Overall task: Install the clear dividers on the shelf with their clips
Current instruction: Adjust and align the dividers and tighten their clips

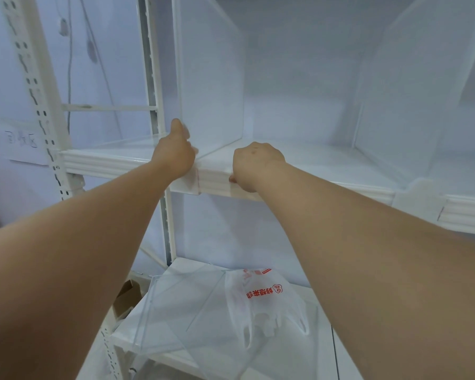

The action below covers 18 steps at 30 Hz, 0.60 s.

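Note:
A clear divider (pixel 211 78) stands upright on the white shelf (pixel 115 160), at its left end. My left hand (pixel 176 149) grips the divider's front lower edge, thumb up along it. My right hand (pixel 254 164) is curled over the shelf's front lip just right of the divider, fingertips pinching the clear clip (pixel 214 181) on that lip. A second clear divider (pixel 412 100) stands further right, held by its own clip (pixel 420 200) on the lip.
White slotted uprights (pixel 39 105) frame the shelving at left. On the lower shelf (pixel 340 360) lie several loose clear dividers (pixel 181 319) and a thin plastic bag (pixel 263 297) with red print. A small cardboard box (pixel 128 297) sits beside them at left.

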{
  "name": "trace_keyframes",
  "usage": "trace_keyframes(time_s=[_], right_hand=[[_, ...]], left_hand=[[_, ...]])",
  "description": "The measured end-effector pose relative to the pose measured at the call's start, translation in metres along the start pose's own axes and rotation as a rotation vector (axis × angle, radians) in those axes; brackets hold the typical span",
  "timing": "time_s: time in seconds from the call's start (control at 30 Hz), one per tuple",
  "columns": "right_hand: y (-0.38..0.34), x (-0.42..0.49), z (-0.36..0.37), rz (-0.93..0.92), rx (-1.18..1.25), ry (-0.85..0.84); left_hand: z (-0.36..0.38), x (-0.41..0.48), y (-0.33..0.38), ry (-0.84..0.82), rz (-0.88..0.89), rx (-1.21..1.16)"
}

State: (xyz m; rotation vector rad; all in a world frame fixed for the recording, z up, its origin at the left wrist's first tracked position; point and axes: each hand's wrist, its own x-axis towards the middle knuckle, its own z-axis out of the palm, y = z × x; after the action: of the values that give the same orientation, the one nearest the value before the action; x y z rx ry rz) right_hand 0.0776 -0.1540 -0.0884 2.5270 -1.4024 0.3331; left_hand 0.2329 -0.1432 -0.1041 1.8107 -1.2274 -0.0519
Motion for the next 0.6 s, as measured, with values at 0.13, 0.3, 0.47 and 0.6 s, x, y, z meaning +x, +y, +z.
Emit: trace_keyframes(time_s=[0.13, 0.3, 0.47, 0.6], right_hand=[[-0.001, 0.0, 0.0, 0.009, -0.014, -0.008], [0.0, 0.001, 0.001, 0.004, -0.011, 0.002], [0.0, 0.002, 0.0, 0.008, -0.013, -0.005], [0.0, 0.001, 0.0, 0.011, -0.01, -0.007]], left_hand=[[-0.003, 0.001, 0.0, -0.012, -0.006, 0.002], [0.0, 0.0, -0.007, 0.017, 0.016, -0.074], [0.001, -0.003, -0.008, 0.078, 0.057, -0.075], [0.009, -0.005, -0.004, 0.165, 0.052, -0.012]])
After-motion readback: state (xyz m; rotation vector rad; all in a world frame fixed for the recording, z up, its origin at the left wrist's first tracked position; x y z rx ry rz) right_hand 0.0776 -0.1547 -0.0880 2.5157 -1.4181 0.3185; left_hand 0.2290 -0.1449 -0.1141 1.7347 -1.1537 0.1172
